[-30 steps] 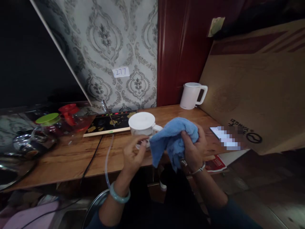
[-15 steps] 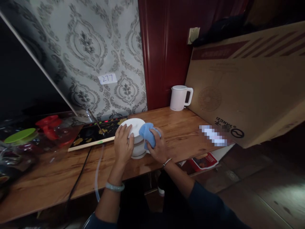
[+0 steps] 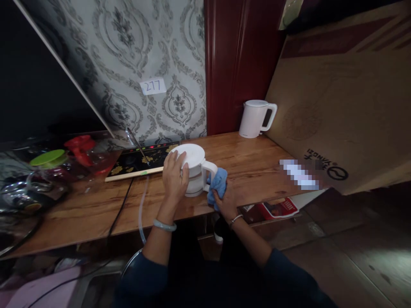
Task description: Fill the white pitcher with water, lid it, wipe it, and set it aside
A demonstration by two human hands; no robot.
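A white-lidded jug (image 3: 194, 185) with a see-through body and a white handle stands upright on the wooden counter. My left hand (image 3: 175, 176) is wrapped round its left side, with fingertips resting on the lid (image 3: 192, 153). In my right hand (image 3: 227, 200) is a bunched blue cloth (image 3: 218, 184), gripped between thumb and fingers. The cloth touches the outer, lower part of the jug's handle (image 3: 211, 167). Some of my right fingers are hidden behind the cloth.
A white electric kettle (image 3: 253, 119) stands at the back right, beside a large cardboard box (image 3: 308, 107). Behind the jug on the left lies a black patterned cooktop panel (image 3: 131, 160). A red-topped jug (image 3: 80, 147) and a green lid (image 3: 48, 158) crowd the left side of the wooden counter (image 3: 247, 171).
My right hand has moved the blue cloth from the lid's right edge down to the handle. The jug's handle now shows on the right. The view has shifted somewhat.
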